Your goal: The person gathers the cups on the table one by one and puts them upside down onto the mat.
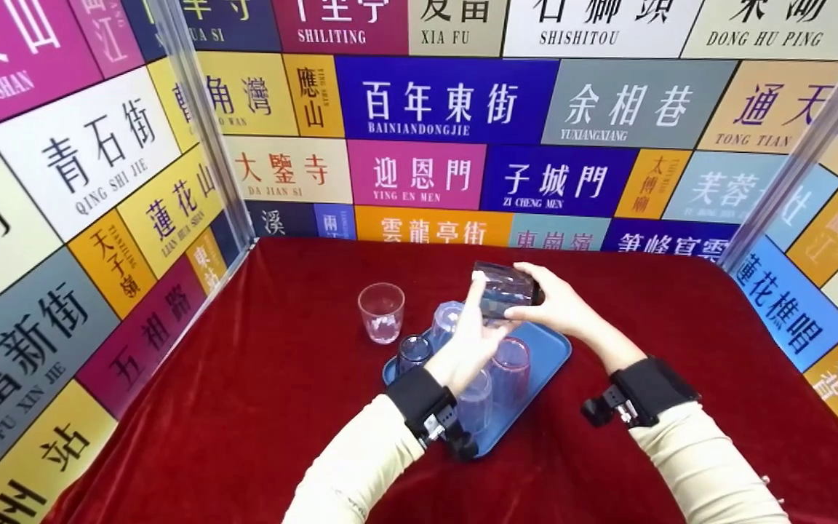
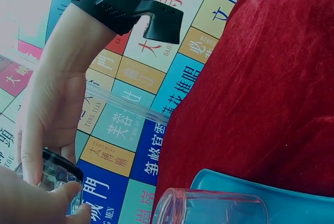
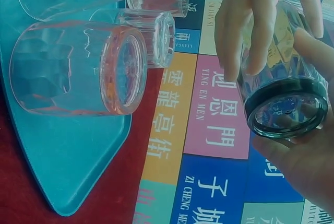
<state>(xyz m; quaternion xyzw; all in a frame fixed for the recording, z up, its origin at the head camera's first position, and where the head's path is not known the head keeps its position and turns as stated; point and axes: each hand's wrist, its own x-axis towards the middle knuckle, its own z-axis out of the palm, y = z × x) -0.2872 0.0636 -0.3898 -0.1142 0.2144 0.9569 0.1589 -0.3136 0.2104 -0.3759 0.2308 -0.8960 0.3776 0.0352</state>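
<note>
A dark-tinted clear drinking glass is held up over the far part of the blue tray, lying on its side in the air. My right hand grips it around the base end, where a thick dark ring shows in the right wrist view. The left hand holds the other end, fingers along the glass's side. Below stand upturned glasses on the tray: a pinkish one, clear ones and a small dark one. The left hand and wrist partly cover them.
A clear pinkish glass stands upright on the red cloth left of the tray, pale bits showing in its bottom. Walls covered with coloured street-name signs enclose the table at the back and sides.
</note>
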